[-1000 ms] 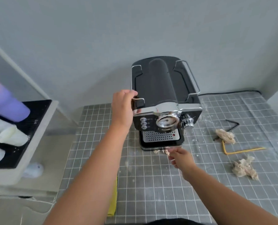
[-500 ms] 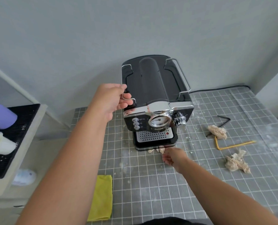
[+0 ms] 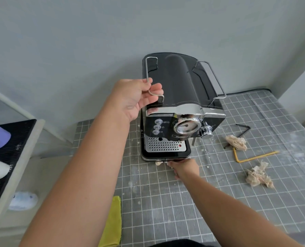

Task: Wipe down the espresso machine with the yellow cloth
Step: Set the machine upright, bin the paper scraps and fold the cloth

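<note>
Wiping not yet begun: cloth lying untouched on table, near edge; left hand fingers curling round machine rail; right hand at base, fingers hidden, cannot tell

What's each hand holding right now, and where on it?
The left hand grips the espresso machine by its left wire rail. The right hand is at the base's front edge on a crumpled scrap; its grip cannot be told. The yellow cloth lies unheld.

Two crumpled paper wads lie on the gridded mat. Between them sits a bent yellow straw. A black hex key lies near the upper wad.
</note>
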A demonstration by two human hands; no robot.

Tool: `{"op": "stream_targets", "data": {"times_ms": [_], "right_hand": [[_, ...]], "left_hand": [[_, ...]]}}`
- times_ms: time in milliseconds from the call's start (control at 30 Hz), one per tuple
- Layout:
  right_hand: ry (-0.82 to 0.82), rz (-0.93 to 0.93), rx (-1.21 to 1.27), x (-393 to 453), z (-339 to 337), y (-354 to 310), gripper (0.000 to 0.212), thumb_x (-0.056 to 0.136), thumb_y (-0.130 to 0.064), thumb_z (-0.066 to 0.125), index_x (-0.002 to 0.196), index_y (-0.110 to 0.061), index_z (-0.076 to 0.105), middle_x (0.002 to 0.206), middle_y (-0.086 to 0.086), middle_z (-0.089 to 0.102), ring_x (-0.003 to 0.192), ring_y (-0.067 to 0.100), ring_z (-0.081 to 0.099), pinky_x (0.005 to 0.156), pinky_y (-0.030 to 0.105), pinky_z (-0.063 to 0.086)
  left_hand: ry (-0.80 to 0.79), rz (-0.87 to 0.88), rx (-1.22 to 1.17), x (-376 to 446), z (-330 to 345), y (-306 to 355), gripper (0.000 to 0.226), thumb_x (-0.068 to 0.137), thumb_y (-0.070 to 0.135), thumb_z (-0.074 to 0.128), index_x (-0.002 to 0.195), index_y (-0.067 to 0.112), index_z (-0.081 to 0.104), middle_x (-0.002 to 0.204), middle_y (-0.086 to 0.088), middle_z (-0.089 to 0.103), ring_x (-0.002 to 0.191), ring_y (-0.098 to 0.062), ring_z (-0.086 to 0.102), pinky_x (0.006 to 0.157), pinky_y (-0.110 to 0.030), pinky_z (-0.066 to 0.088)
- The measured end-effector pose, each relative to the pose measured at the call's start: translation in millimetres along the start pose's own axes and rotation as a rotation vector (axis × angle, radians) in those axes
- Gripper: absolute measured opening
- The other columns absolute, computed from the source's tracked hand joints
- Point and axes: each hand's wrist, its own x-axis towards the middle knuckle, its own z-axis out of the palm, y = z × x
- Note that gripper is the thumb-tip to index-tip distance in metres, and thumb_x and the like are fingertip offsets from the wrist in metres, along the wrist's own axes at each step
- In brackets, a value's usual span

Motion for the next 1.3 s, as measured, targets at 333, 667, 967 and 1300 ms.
{"op": "stream_targets", "data": {"times_ms": [333, 667, 967, 1300], "right_hand": [[-0.071, 0.134, 0.123, -1, 11, 3, 0.015, 0.082, -0.016, 0.07, 0.081, -0.001, 0.066, 0.059, 0.005, 0.065, 0.044, 0.016, 0.062, 0.04, 0.021, 0.042], [-0.139, -0.035, -0.426, -23, -28, 31, 0.03, 0.079, -0.034, 0.072, 0.077, -0.004, 0.066, 0.057, 0.006, 0.066, 0.044, 0.015, 0.063, 0.045, 0.025, 0.051], [0.132, -0.2, -0.707, -22, -97, 56, 0.009, 0.078, -0.027, 0.061, 0.076, -0.019, 0.058, 0.078, 0.0, 0.06, 0.071, 0.02, 0.059, 0.063, 0.03, 0.05], [0.16, -0.638, -0.561, -24, -72, 74, 0.018, 0.083, -0.019, 0.062, 0.101, -0.02, 0.056, 0.107, 0.002, 0.054, 0.092, 0.023, 0.053, 0.073, 0.03, 0.04]], "left_hand": [[-0.008, -0.023, -0.029, 1, 16, 6, 0.009, 0.095, -0.002, 0.048, 0.097, 0.0, 0.057, 0.063, -0.004, 0.071, 0.058, -0.013, 0.07, 0.048, -0.019, 0.054], [-0.017, -0.019, -0.049, 3, 19, 6, 0.008, 0.096, -0.001, 0.047, 0.093, 0.001, 0.055, 0.061, -0.002, 0.071, 0.058, -0.01, 0.07, 0.047, -0.018, 0.053], [0.081, -0.018, -0.004, 2, -24, -10, 0.007, 0.096, 0.003, 0.051, 0.098, 0.003, 0.058, 0.064, 0.0, 0.072, 0.062, -0.008, 0.071, 0.048, -0.015, 0.052], [0.164, 0.015, 0.017, -3, -66, -26, 0.012, 0.097, 0.004, 0.049, 0.097, 0.007, 0.061, 0.069, 0.002, 0.073, 0.067, -0.006, 0.071, 0.054, -0.015, 0.052]]}}
